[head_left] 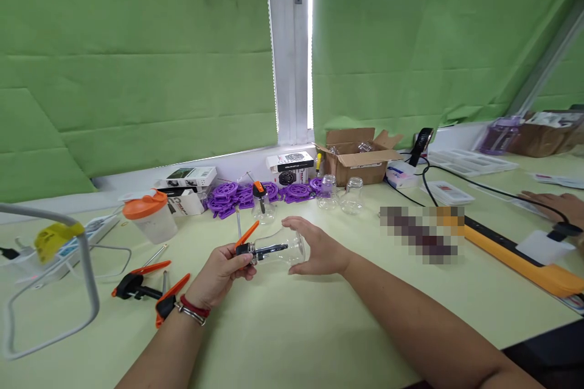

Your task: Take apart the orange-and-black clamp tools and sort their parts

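Note:
A clear glass bottle (272,242) lies sideways in the air between my hands, its neck towards the left. My left hand (222,272) is closed around the neck end, gripping a black spray head (243,248) with an orange lever and a thin metal spout. The spray head's dark tube sits inside the bottle. Around the wide base curves my right hand (322,248), thumb below and fingers above. Left of my left wrist lie two more spray heads, one (131,284) farther out and one (168,306) close to the bracelet.
Behind the hands stand a bottle with a spray head (263,211), two glass bottles (352,199), purple plastic discs (228,196) and a cardboard box (358,169). An orange-lidded cup (150,225) and grey metal frame (93,292) are left. Another person's hand (552,203) rests right.

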